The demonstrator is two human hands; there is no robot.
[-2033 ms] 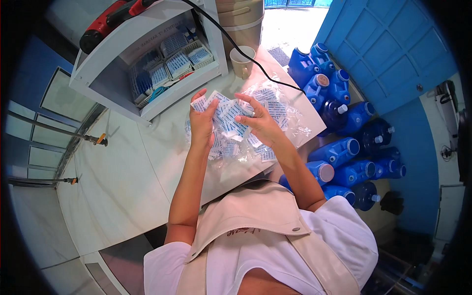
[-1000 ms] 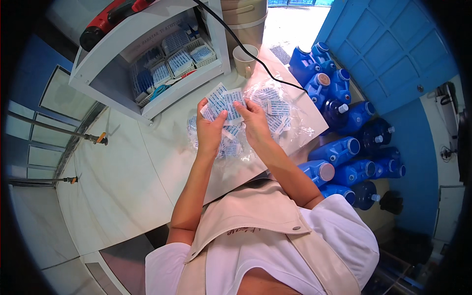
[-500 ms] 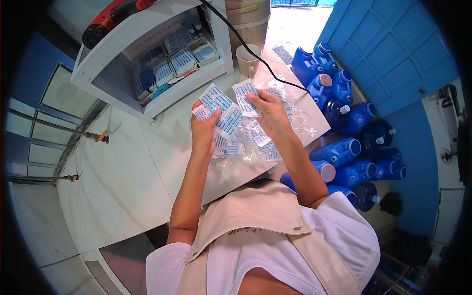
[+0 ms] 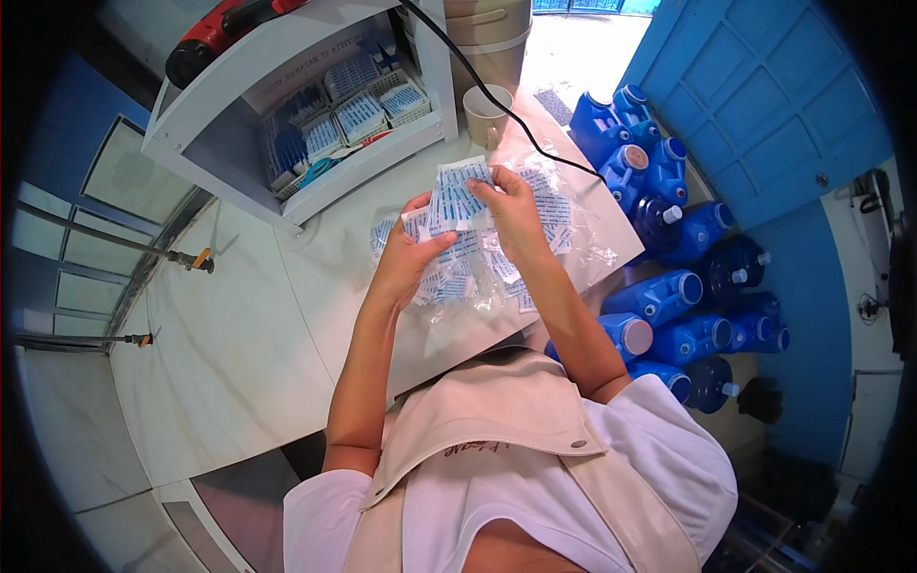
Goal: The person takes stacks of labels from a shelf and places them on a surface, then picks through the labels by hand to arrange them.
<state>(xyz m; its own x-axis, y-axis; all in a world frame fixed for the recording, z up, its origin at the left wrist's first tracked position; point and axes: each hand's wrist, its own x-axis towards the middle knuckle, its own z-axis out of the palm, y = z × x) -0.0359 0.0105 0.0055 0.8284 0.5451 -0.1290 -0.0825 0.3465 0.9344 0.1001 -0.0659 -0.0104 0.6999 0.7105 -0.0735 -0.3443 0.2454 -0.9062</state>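
My left hand (image 4: 411, 248) grips a stack of white packets printed in blue (image 4: 422, 222) over a pile of similar packets, its thumb across the lower part. Just to its right and a little higher, my right hand (image 4: 508, 208) pinches more packets (image 4: 457, 196) between thumb and fingers, fanned against the left-hand ones. Beneath both hands, loose packets (image 4: 551, 210) lie on crinkled clear plastic (image 4: 592, 258) spread over the pale countertop (image 4: 239, 334).
A white cabinet (image 4: 181, 162) holds baskets of packets and blue scissors; a red tool (image 4: 215, 38) rests on top. A cream mug (image 4: 485, 113) and black cord (image 4: 530, 143) sit behind. Several blue water containers (image 4: 659, 296) crowd the floor at right beside a blue door (image 4: 740, 115).
Since half a second ago, my right hand has shifted left with its packets, bringing them over those in my left hand, which has tilted rightward.
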